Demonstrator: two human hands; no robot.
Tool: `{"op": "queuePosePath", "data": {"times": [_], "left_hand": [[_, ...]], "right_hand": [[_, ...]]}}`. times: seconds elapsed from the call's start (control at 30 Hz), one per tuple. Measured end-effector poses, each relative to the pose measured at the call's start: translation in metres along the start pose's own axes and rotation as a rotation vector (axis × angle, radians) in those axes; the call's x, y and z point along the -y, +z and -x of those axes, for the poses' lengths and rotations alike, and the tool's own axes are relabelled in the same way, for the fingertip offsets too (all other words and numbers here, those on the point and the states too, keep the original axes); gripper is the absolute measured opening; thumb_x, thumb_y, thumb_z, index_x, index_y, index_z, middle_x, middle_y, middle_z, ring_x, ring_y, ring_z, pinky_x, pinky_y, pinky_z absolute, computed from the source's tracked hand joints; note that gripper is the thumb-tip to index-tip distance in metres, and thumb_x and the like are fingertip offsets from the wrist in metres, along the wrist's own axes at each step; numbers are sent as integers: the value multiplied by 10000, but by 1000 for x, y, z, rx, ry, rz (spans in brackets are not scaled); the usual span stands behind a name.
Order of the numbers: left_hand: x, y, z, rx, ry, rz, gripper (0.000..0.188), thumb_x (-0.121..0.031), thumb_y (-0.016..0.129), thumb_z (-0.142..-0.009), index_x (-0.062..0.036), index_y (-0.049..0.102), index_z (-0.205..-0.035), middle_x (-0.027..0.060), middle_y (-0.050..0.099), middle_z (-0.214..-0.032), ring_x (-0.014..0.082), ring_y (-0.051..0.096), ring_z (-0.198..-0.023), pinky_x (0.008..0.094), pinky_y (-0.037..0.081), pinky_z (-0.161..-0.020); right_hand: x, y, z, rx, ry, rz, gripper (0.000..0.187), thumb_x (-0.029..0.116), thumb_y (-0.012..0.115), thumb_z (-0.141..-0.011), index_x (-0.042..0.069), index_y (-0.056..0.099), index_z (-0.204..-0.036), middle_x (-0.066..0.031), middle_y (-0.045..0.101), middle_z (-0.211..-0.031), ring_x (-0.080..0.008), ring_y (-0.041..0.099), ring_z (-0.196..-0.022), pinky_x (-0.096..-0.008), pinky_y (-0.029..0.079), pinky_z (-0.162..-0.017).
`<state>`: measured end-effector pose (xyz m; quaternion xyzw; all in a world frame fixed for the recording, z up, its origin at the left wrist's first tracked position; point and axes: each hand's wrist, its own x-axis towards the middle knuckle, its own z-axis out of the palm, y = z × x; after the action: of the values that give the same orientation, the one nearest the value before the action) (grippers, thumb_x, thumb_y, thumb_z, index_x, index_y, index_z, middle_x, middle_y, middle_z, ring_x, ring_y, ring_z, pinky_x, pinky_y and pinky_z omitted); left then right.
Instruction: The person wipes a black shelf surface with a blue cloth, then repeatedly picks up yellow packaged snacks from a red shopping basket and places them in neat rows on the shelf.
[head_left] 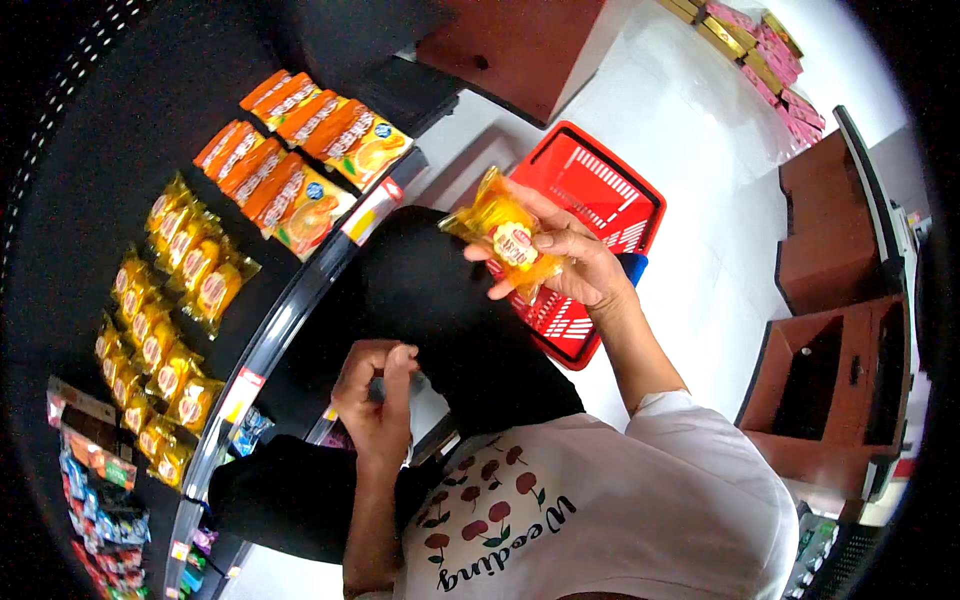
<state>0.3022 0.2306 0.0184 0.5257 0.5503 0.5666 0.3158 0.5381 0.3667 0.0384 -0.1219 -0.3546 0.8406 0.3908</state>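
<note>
In my right hand (585, 262) is a small pastry in a clear yellow wrapper (512, 238), gripped between thumb and fingers above a red shopping basket (655, 205). My left hand (375, 395) hovers over my knees near the shelf edge, its fingers loosely curled and nothing visible in them. On the black shelf to the left, rows of similar yellow-wrapped pastries (172, 378) lie side by side. Farther along the same shelf stand orange snack bags (300, 205) in two groups.
A shelf rail with price tags (240, 395) runs along the left. Other small colourful packs (105, 505) sit at the lower left. Brown cabinets (830, 370) stand at the right, a brown box unit (510, 50) at the far side. Pink and gold boxes (765, 60) are stacked at the top right.
</note>
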Motion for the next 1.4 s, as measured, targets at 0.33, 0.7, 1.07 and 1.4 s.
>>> {"op": "queuePosePath", "data": {"times": [0.33, 0.7, 1.07, 1.4], "left_hand": [[-18, -38, -3, -111, -235, 282, 350, -223, 633, -951, -12, 537, -1214, 63, 632, -1056, 100, 600, -856, 210, 457, -689], [3, -69, 18, -217, -290, 363, 229, -135, 693, -910, -35, 560, -1068, 39, 648, -972, 75, 587, -847, 204, 434, -655], [26, -79, 35, -564, -268, 438, 261, -187, 730, -883, -51, 544, -1007, 58, 648, -896, 114, 619, -765, 248, 509, -632], [27, -102, 15, -667, -202, 67, 185, -240, 667, -938, -61, 641, -977, -39, 591, -781, 37, 488, -617, 166, 370, -546]], "right_hand": [[-44, 76, -39, 183, 331, 222, 603, 213, 505, -941, 49, 301, -1484, -212, 497, -1350, -338, 637, -1073, -407, 620, -688], [-80, 95, -69, 218, 496, 349, 531, 211, 576, -924, 53, 436, -1411, -143, 609, -1225, -241, 670, -970, -377, 613, -643], [-114, 80, -71, 177, 368, 294, 457, 241, 577, -975, 11, 460, -1353, -121, 567, -1261, -199, 594, -1127, -383, 582, -839], [-135, 92, -110, -49, -2, 977, 244, 101, 694, -888, 51, 554, -1082, -37, 667, -996, -71, 597, -849, -222, 469, -673]]}}
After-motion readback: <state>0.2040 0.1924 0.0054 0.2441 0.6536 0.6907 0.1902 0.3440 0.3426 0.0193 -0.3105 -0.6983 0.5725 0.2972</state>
